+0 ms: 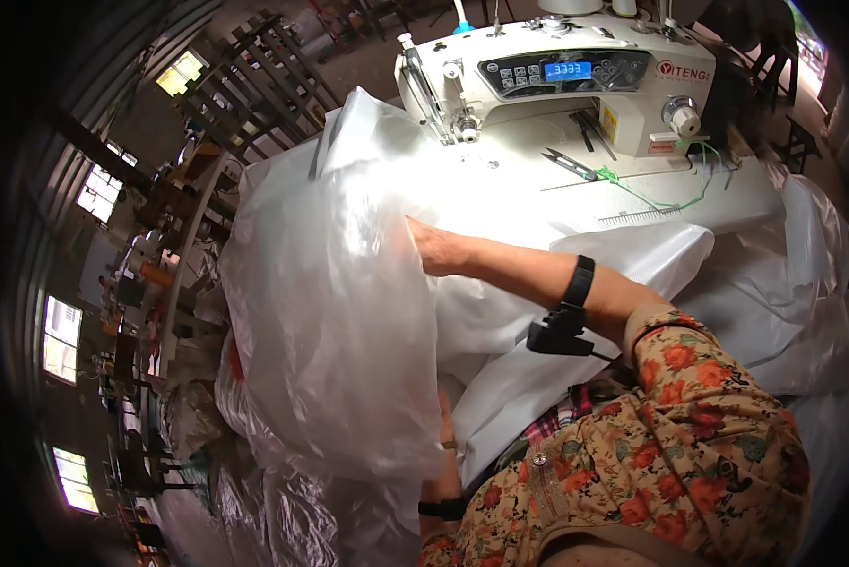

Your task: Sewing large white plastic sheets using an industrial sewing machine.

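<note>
A large translucent white plastic sheet [330, 312] drapes over the left end of the sewing table and hangs down in front of me. My right hand [432, 248] reaches left across the table into this sheet. Its fingers are hidden by the plastic, so their grip does not show. Lower down, my left hand [446, 430] is mostly covered by the hanging sheet, with a strip of it and the wrist showing at the sheet's edge. A white sewing machine [557, 80] with a lit blue display stands beyond my right hand.
Thread snips [569, 164], a dark slim tool [583, 130] and tangled green thread [666, 203] lie on the table by the machine. More white sheeting [765, 293] is bunched at the right. A slatted rack [254, 85] stands at the far left.
</note>
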